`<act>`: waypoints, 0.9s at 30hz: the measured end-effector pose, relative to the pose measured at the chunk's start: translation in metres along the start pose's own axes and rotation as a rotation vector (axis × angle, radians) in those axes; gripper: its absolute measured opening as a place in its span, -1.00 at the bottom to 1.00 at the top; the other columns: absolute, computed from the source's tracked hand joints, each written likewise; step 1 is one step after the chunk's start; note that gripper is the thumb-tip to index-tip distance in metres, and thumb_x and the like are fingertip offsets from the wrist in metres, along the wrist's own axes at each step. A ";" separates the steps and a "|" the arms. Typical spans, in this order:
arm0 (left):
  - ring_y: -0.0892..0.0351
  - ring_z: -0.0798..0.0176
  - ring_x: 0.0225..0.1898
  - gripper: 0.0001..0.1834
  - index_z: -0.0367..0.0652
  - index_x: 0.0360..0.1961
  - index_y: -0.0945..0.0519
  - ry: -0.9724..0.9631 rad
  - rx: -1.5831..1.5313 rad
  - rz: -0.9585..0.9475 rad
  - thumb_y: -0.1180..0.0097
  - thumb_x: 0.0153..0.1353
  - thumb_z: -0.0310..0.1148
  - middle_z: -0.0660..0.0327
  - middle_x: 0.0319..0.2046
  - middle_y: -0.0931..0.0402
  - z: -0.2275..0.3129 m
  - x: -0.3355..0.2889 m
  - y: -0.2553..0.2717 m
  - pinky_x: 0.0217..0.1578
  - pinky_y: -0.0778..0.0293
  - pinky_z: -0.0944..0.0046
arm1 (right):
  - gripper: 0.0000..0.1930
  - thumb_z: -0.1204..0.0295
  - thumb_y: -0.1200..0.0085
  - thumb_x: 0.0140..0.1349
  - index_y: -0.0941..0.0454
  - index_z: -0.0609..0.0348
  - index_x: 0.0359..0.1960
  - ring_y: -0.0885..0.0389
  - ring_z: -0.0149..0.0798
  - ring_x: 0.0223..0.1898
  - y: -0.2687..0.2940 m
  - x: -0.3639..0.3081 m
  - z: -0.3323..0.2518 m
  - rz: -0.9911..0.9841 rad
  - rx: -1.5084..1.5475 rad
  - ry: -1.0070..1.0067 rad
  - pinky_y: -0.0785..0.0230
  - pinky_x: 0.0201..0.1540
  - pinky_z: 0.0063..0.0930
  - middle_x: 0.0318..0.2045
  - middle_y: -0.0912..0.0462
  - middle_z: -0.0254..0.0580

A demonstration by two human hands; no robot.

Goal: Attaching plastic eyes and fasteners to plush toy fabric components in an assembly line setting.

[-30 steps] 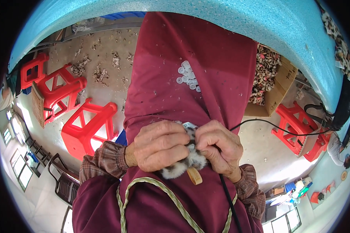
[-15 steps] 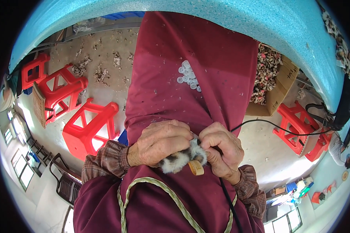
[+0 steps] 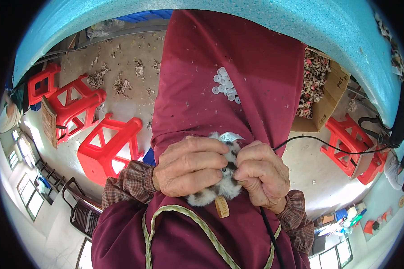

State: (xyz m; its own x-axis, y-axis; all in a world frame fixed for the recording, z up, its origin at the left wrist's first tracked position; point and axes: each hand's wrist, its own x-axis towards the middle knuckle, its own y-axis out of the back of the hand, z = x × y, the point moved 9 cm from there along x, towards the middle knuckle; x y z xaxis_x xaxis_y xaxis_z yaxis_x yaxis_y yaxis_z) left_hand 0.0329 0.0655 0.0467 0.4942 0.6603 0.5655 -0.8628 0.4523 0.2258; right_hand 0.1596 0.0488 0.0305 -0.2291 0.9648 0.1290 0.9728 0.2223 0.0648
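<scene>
A small plush toy (image 3: 231,187) with white, grey and dark fur lies in my lap, between my two hands. My left hand (image 3: 191,166) is curled over its left side and holds it. Opposite, my right hand (image 3: 262,175) pinches the toy's right side between thumb and fingers. A small dark round spot, like an eye, shows in the fur between them. From the lower edge of the toy hangs a tan tag (image 3: 221,207), and a whitish label (image 3: 230,136) sticks out at its top. Several translucent white plastic discs (image 3: 226,84) rest further up on the maroon apron (image 3: 193,107).
A cardboard box (image 3: 330,96) full of fluffy pieces stands at the right. Red stools (image 3: 105,150) are on both sides. A light blue table edge (image 3: 274,18) curves across the far side. A black cable (image 3: 309,137) runs from the right to my lap.
The toy has turned in my hands, so more of its fur, the dark spot and the whitish label now show. Both hands have shifted slightly, and the tag hangs further left.
</scene>
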 end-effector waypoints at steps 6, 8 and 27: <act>-0.59 0.03 -0.39 -0.68 -0.34 -0.31 -0.48 0.146 -0.001 -0.017 -0.28 -0.14 -0.51 0.01 -0.35 -0.51 -0.011 -0.006 0.002 -0.44 -0.55 0.20 | -0.89 0.51 -0.13 0.11 -0.46 0.25 -0.40 -0.48 -0.19 -0.43 -0.002 0.008 0.014 -0.005 0.006 -0.185 -0.36 -0.36 -0.43 -0.41 -0.47 -0.15; -0.59 0.05 -0.41 -0.68 -0.33 -0.31 -0.48 0.164 0.017 -0.003 -0.30 -0.11 -0.49 0.02 -0.36 -0.51 -0.012 -0.008 0.004 -0.45 -0.54 0.23 | -0.87 0.49 -0.12 0.13 -0.43 0.28 -0.41 -0.47 -0.24 -0.44 -0.012 0.000 0.035 -0.073 0.225 -0.366 -0.33 -0.35 -0.46 -0.44 -0.47 -0.18; -0.49 0.14 -0.39 -0.79 -0.27 -0.41 -0.49 0.676 -0.282 -0.246 -0.27 -0.09 -0.57 0.17 -0.43 -0.44 -0.058 -0.034 -0.042 -0.40 -0.40 0.23 | -0.91 0.54 -0.06 0.10 -0.54 0.27 -0.36 -0.61 -0.07 -0.46 0.009 0.003 0.075 -0.283 -0.435 -0.397 -0.41 -0.41 -0.34 -0.46 -0.59 -0.04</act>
State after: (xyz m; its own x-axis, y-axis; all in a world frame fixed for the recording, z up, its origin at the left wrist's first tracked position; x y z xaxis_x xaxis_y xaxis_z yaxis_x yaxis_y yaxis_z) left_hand 0.0584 0.0593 -0.0281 0.7044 0.7024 -0.1021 -0.7045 0.7094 0.0200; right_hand 0.1704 0.0646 -0.0427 -0.3633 0.8744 -0.3217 0.7551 0.4786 0.4481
